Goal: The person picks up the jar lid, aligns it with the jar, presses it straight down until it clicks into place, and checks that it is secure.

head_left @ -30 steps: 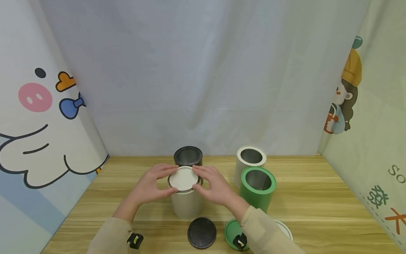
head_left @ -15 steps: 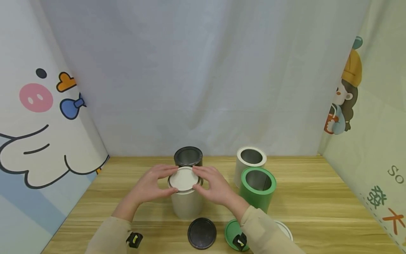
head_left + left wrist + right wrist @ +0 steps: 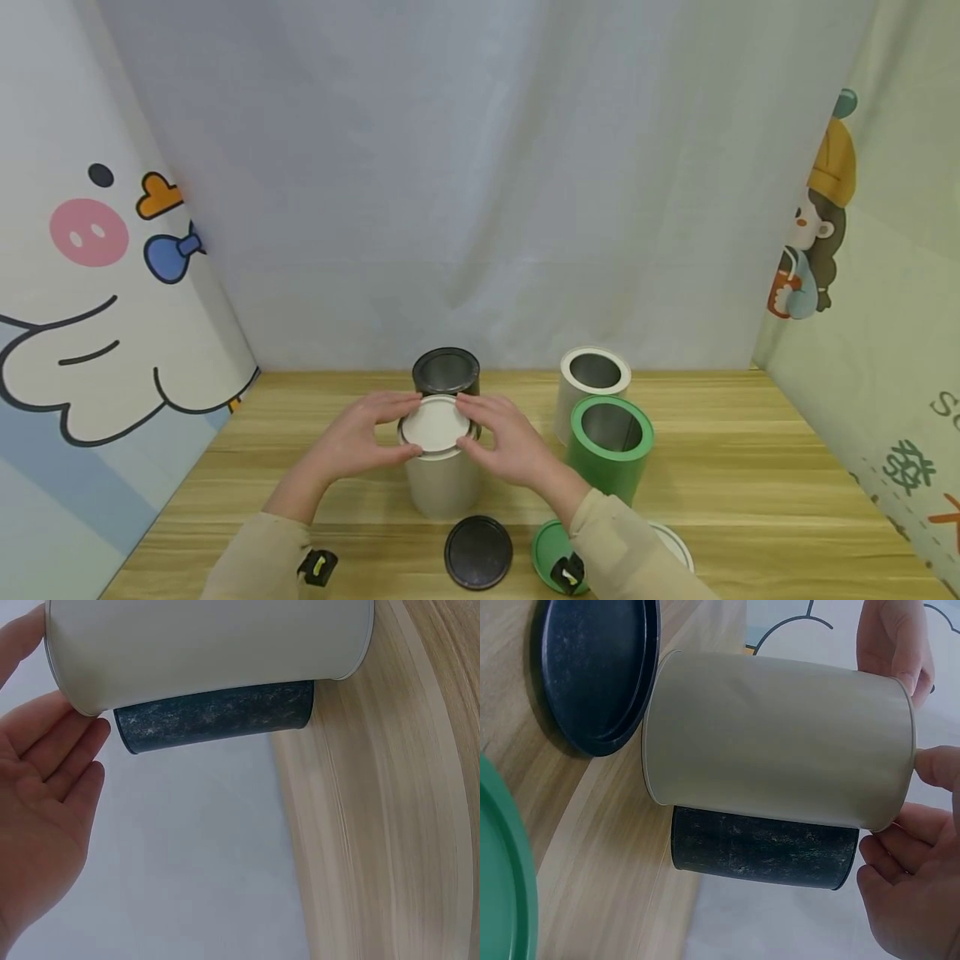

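A cream-white tin can (image 3: 444, 487) stands upright on the wooden table with a white lid (image 3: 435, 423) at its mouth. The lid lies slightly tilted, and a dark gap shows along its right edge. My left hand (image 3: 363, 437) holds the lid's left side, thumb in front and fingertips behind. From the right, my right hand (image 3: 510, 437) grips it the same way, its fingertips right at the rim. In the right wrist view the can's wall (image 3: 780, 739) shows between both hands, and the lid's top is hidden there.
Close behind the cream can stands a black can (image 3: 217, 720). A topless green can (image 3: 611, 462) and another white can (image 3: 566, 408) stand at the right. A black lid (image 3: 478, 552), a green lid (image 3: 550, 546) and a white lid (image 3: 675, 543) lie in front.
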`<state>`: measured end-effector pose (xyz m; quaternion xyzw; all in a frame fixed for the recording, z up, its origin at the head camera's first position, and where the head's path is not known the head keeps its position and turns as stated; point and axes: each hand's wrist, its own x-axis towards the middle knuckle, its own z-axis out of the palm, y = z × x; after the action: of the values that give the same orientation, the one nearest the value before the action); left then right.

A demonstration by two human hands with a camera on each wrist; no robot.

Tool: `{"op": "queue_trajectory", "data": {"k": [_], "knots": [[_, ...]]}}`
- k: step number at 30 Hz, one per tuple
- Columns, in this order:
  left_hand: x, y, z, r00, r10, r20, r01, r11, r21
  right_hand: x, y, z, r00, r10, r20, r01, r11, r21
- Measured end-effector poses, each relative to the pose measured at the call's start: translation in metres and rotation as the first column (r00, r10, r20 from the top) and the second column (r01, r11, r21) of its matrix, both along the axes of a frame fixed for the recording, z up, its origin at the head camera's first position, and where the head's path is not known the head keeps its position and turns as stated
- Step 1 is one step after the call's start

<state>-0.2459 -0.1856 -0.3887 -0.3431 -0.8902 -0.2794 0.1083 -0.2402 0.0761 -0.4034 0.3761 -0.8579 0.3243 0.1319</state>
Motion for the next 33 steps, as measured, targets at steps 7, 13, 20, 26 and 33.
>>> {"op": "queue_trajectory", "data": {"k": [7,13,20,26,33], "knots": [[0.0,0.0,0.0,1.0,-0.012,-0.003,0.012,1.0,0.0,0.0,0.0,-0.001,1.0,0.0,-0.012,0.0,1.0,0.011],[0.0,-0.001,-0.001,1.0,-0.017,0.002,0.017,1.0,-0.001,0.001,0.001,0.0,1.0,0.001,-0.013,-0.001,1.0,0.001],[0.0,-0.002,0.001,0.999,-0.047,-0.013,0.047,0.999,-0.015,0.001,0.0,0.001,1.0,-0.007,-0.021,0.008,1.0,0.017],[0.001,-0.002,0.005,0.997,-0.057,-0.048,0.055,0.997,-0.046,0.001,-0.001,0.005,0.999,-0.002,-0.041,0.003,0.999,0.033],[0.001,-0.002,0.009,0.986,-0.097,-0.138,0.084,0.991,-0.103,0.0,-0.004,0.011,0.998,0.002,-0.062,0.004,0.996,0.089]]}}
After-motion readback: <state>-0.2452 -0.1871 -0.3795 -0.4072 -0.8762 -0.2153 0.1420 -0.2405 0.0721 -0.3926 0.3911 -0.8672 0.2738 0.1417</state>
